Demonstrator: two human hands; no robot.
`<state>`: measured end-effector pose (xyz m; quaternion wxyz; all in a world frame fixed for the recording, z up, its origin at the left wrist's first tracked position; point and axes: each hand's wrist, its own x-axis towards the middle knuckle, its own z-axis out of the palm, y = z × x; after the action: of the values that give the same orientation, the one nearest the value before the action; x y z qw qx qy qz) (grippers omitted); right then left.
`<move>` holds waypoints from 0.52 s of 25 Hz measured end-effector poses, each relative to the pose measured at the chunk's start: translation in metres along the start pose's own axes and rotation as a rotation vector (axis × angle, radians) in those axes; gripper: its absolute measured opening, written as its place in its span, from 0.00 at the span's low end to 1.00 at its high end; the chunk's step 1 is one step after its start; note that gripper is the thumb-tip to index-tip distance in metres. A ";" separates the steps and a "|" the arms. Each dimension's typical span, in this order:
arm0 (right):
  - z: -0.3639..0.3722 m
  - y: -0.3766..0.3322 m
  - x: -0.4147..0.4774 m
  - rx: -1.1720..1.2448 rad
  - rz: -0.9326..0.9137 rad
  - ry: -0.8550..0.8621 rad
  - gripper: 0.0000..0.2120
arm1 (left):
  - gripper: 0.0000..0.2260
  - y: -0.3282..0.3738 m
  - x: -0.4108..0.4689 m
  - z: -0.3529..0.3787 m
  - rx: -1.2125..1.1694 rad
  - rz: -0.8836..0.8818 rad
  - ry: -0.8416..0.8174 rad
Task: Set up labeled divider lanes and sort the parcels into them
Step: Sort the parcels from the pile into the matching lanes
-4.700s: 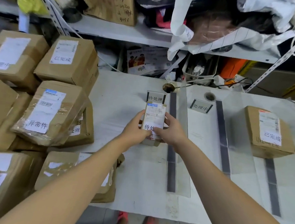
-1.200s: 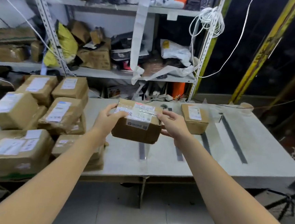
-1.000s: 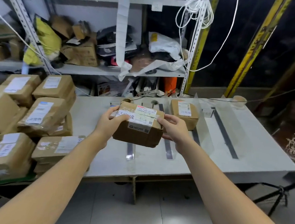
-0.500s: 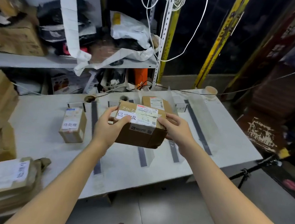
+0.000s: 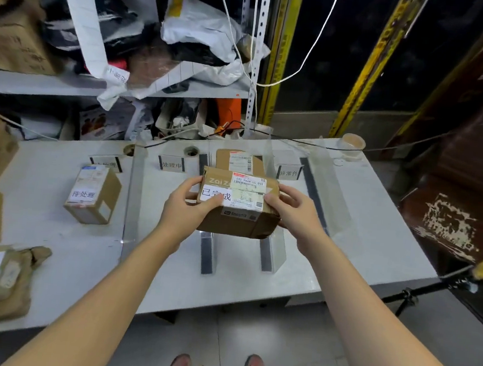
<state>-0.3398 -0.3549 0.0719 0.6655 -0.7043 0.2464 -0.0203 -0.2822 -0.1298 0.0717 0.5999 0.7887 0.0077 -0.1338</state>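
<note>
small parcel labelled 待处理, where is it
Head view, left side: the small parcel stands on the white table, in front of the leftmost lane sign, left of the clear divider.

**Cardboard, clear plastic and pale metal**

The held parcel (image 5: 239, 226) is matt brown cardboard, creased at its edges, with white paper labels under glossy tape. The small parcel (image 5: 93, 199) is the same cardboard. The desk (image 5: 39, 238) top looks smooth, pale and faintly sheened. The dividers (image 5: 134, 196) are clear glossy plastic on dull black strips. The shelf upright (image 5: 256, 52) is perforated pale metal. The floor tiles (image 5: 250, 329) shine.
</note>
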 end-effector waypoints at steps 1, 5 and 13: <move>-0.013 0.004 0.009 -0.007 0.004 -0.016 0.22 | 0.26 0.001 -0.001 0.014 0.006 -0.017 0.012; -0.047 0.020 0.039 -0.031 0.040 -0.044 0.23 | 0.26 0.002 0.003 0.053 0.011 -0.070 0.045; -0.037 0.044 0.071 -0.148 0.075 -0.089 0.19 | 0.21 -0.017 0.029 0.061 0.084 -0.114 0.068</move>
<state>-0.3042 -0.4151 0.0135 0.6222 -0.7420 0.2437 0.0542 -0.2694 -0.1874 0.0343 0.5570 0.8157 0.0673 -0.1412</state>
